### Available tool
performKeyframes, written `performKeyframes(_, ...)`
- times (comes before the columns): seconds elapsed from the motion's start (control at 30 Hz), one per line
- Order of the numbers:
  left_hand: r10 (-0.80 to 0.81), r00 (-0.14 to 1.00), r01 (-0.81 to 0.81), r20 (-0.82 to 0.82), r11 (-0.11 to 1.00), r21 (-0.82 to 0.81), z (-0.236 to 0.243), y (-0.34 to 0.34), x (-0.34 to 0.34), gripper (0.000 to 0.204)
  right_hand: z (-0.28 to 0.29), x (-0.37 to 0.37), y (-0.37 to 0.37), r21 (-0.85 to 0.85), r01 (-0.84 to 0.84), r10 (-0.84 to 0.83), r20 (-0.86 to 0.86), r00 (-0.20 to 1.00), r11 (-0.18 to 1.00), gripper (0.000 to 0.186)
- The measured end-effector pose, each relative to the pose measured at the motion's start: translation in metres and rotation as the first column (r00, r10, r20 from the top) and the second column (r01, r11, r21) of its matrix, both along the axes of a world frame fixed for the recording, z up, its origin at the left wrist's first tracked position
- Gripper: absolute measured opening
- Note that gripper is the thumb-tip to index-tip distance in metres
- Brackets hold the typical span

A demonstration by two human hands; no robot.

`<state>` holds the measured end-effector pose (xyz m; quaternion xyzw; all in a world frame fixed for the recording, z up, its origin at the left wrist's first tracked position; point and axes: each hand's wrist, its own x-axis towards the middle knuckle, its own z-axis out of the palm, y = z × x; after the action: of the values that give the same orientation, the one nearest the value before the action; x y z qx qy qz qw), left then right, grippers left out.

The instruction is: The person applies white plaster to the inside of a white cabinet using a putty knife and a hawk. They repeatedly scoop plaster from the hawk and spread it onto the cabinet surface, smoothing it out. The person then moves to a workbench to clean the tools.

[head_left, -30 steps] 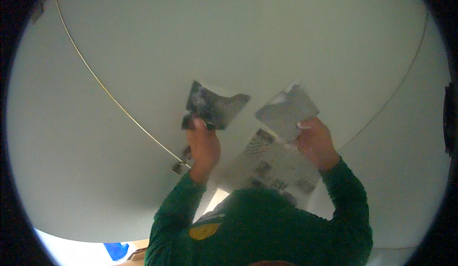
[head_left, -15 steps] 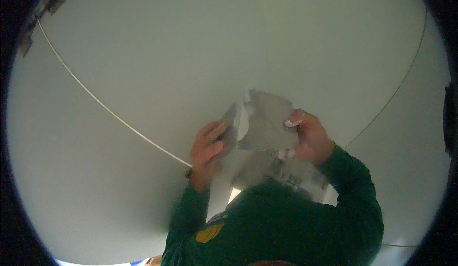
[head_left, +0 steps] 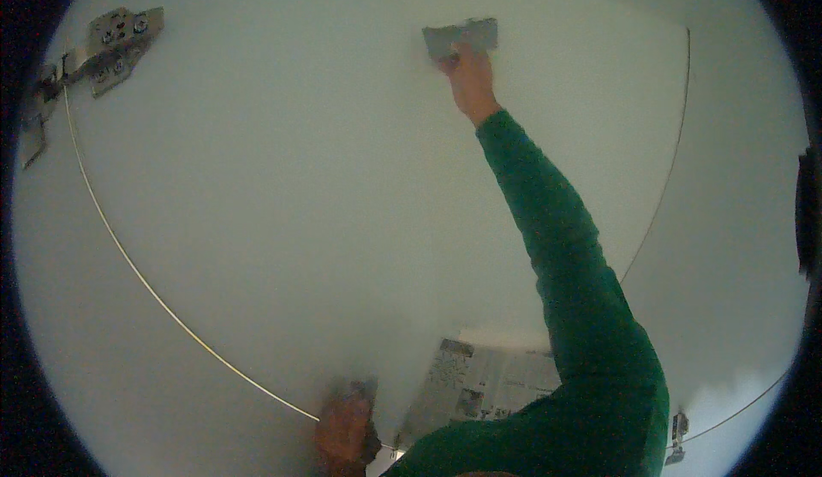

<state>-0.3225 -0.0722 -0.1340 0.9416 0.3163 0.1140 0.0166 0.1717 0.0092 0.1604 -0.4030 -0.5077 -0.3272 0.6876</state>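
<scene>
"Two hands to log. How far along?"

"Judged under way, not finished: see thin grey plate (head_left: 460, 35) at upper part of pale panel (head_left: 300, 194), held in right hand (head_left: 473, 81)."

"Done so far?"

"Cannot say how much. Find pale, fairly even surface over most of panel, with no clear border between worked and unworked parts."

"Left to do?"

"Not readable from surface; leave undetermined."

"Right hand: how far open?"

"Closed on plate, pinching near edge between thumb and fingers. Reaches far out, in green sleeve (head_left: 556, 220). Judge plate as probably touching panel; cannot confirm."

"Left hand (head_left: 342, 436)?"

"Low in view, blurred. Note dark patch (head_left: 363, 386) just beyond fingers, possibly another plate. Cannot tell whether gripped, nor how far spread."

"Surroundings?"

"Record printed sheet (head_left: 505, 376) near body, partly hidden behind sleeve; also metal hinge (head_left: 122, 28) at upper left and smaller hinge (head_left: 678, 430) at lower right, both well apart from plate."
</scene>
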Motion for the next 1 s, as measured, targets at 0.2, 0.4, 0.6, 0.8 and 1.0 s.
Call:
performKeyframes(0.2,-0.131,0.942,0.078,0.309,0.981,0.18,-0.023,0.009,-0.003,0.048,0.058,0.061,0.087,0.137,-0.063,0.07,-0.047,0.996,0.989,0.036)
performKeyframes(0.4,-0.247,0.863,0.265,0.44,0.964,0.023,-0.055,0.044,-0.021,0.06,0.072,0.035,0.107,0.001,0.742,-0.716,0.264,0.647,0.671,0.042)
performKeyframes(0.6,-0.331,0.853,0.322,0.404,0.942,0.092,-0.036,0.028,-0.032,0.066,0.09,0.04,0.091,0.004,0.554,-0.546,0.174,0.82,0.833,0.041)
performKeyframes(0.8,-0.272,0.85,0.226,0.452,0.962,0.154,-0.034,0.015,-0.031,0.059,0.11,0.011,0.082,-0.115,0.883,-0.807,0.366,0.464,0.456,0.039)
performKeyframes(1.0,-0.341,0.806,0.219,0.485,0.931,0.291,-0.025,0.018,-0.025,0.049,0.13,0.029,0.079,-0.251,0.909,-0.827,0.386,0.409,0.332,0.038)
